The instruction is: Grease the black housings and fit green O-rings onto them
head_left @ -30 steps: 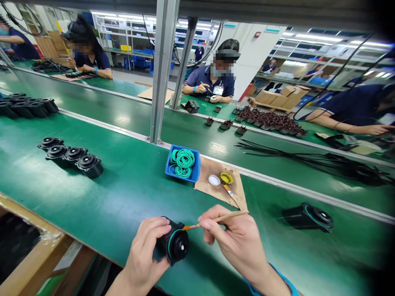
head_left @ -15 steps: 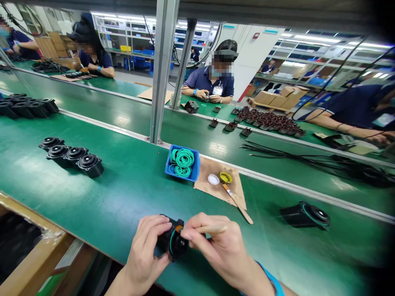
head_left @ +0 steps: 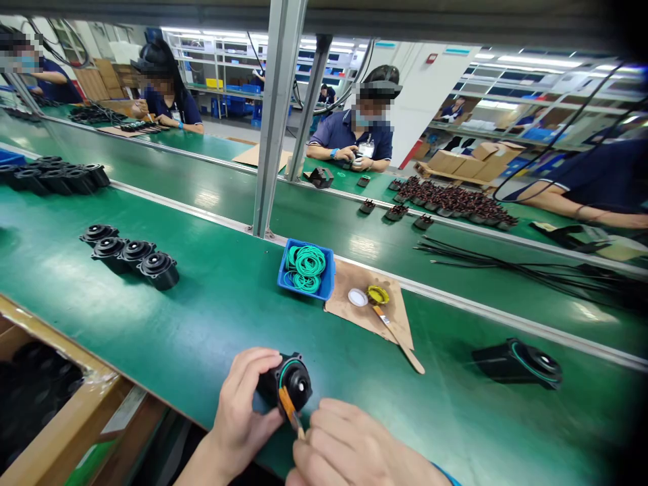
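Note:
My left hand (head_left: 241,398) is wrapped round a black cylindrical housing (head_left: 268,389), holding it tilted above the green bench. A green O-ring (head_left: 284,370) circles the stepped, flanged end, which faces right. In my right hand (head_left: 347,442) is a small flat brush (head_left: 287,405) with orange bristles and a wooden handle. Its bristles touch the lower part of the flange, at or close to the ring. My right fingers are closed and cover most of the handle.
Beyond my hands stand a blue bin (head_left: 327,283) of green O-rings and a cardboard sheet (head_left: 349,317) with a yellow-rimmed pot (head_left: 378,295), white lid (head_left: 357,297) and second brush (head_left: 399,337). One housing (head_left: 499,361) lies right; several others (head_left: 159,270) stand left. A metal post (head_left: 277,121) rises behind.
The brush has gone from the upper side of the flange to its lower edge, my right hand dropping with it. The flanged end now faces me more. The whole view has shifted slightly.

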